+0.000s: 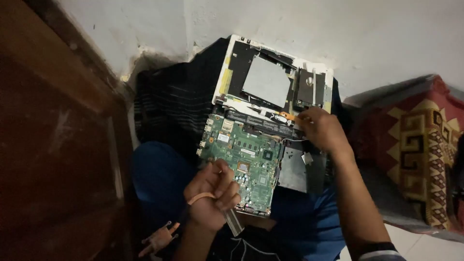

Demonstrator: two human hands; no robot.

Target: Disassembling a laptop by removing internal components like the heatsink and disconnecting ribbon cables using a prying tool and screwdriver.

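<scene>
On the lap, at centre frame, a green board (241, 162) lies in an opened white case (275, 79). A copper pipe (200, 197) is gripped by the clenched left hand (212, 200) at 7 o'clock. At 2 o'clock, the right hand (323, 129) is pinched on something small and orange. The board is judged stiff, light and fragile; its edges are best held.

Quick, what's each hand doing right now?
Left hand: closed around a copper heat pipe.
Right hand: fingertips pinched at an orange part of the opened laptop; grip unclear.
</scene>
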